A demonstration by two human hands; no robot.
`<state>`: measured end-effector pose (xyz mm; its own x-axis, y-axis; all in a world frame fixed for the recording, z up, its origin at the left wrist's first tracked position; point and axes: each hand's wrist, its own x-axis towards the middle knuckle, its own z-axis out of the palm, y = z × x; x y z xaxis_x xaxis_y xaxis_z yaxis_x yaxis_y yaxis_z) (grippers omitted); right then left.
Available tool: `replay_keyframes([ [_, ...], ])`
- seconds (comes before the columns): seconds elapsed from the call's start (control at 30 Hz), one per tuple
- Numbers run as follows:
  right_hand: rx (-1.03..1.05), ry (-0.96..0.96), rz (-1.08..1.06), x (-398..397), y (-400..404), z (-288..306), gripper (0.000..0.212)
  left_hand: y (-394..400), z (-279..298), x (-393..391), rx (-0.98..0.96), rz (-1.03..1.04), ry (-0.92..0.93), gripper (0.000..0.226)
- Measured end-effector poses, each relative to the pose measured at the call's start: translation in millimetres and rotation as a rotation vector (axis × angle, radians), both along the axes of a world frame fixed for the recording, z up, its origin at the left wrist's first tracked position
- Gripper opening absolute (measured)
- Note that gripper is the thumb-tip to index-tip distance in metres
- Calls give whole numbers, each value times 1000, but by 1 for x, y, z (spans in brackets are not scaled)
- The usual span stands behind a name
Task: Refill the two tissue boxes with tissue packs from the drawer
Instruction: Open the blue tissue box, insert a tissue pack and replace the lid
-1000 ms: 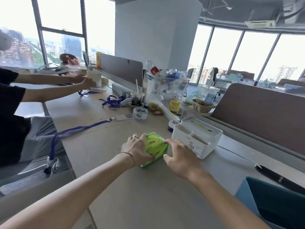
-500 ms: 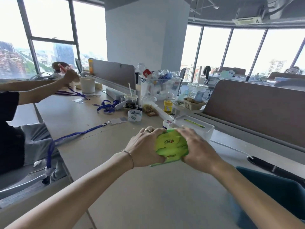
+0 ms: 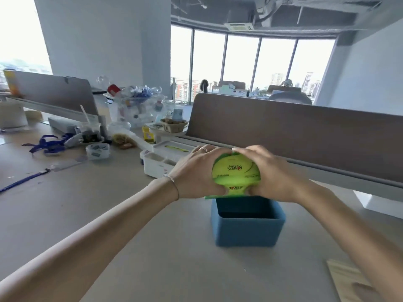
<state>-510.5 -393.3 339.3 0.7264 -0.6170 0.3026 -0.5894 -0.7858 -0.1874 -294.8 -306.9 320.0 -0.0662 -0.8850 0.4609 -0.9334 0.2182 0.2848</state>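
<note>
A green tissue pack [image 3: 236, 172] is squeezed into a bulge between both hands, held just above the open top of a blue tissue box [image 3: 247, 231] on the desk. My left hand [image 3: 195, 172] grips its left side and my right hand [image 3: 271, 174] grips its right side. The pack's lower end points down at the box's far rim. A white tissue box [image 3: 160, 162] with a green slit in its lid stands on the desk behind and to the left of my left hand.
A brown desk divider [image 3: 294, 136] runs along the far right. Cups, a clear bin of bottles, a tape roll [image 3: 97, 151] and blue lanyards [image 3: 46, 143] crowd the far left. A wooden lid [image 3: 351, 282] lies at the near right.
The view has swung right, and both hands have carried the squeezed tissue pack from in front of the white box to above the blue box. The seated person has left the view.
</note>
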Motion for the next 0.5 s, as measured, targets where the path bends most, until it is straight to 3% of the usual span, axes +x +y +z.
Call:
replay_keyframes([
  [0.27,28,57,-72,-45,-6,-15,104,-24,-14,-37,115,-118,-12,96],
  [0.5,132,78,-67,-38,-9,-32,90,-23,-32,-40,379,-119,-199,131],
])
